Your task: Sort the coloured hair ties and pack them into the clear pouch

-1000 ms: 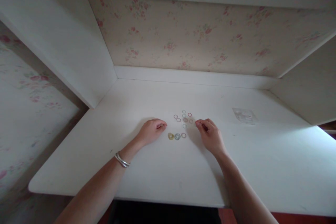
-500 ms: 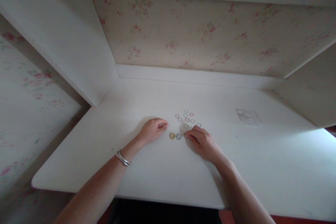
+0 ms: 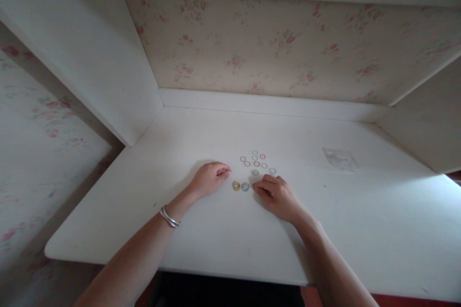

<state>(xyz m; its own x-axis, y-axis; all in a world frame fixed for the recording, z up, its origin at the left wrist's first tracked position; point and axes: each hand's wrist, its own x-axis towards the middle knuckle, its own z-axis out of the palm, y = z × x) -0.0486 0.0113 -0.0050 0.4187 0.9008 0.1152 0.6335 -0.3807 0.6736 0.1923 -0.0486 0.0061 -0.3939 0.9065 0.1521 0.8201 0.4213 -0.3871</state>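
Reaching down from where it had hovered a second before, the right hand [image 3: 277, 194] lay with fingertips pinched on a small ring beside the blue ring [image 3: 245, 186]; the left hand [image 3: 211, 178] rested curled, holding nothing visible, left of the yellow ring [image 3: 236, 185]; loose rings [image 3: 256, 163] sat just beyond both hands on the worktop [image 3: 216, 235].

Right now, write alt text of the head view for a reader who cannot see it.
A person's right hand rests fingertips-down on a white desk beside a yellow ring and a blue-grey ring, below a cluster of small coloured rings. The left hand, curled loosely, lies left of them, a silver bracelet on its wrist. Floral wallpaper backs the alcove.
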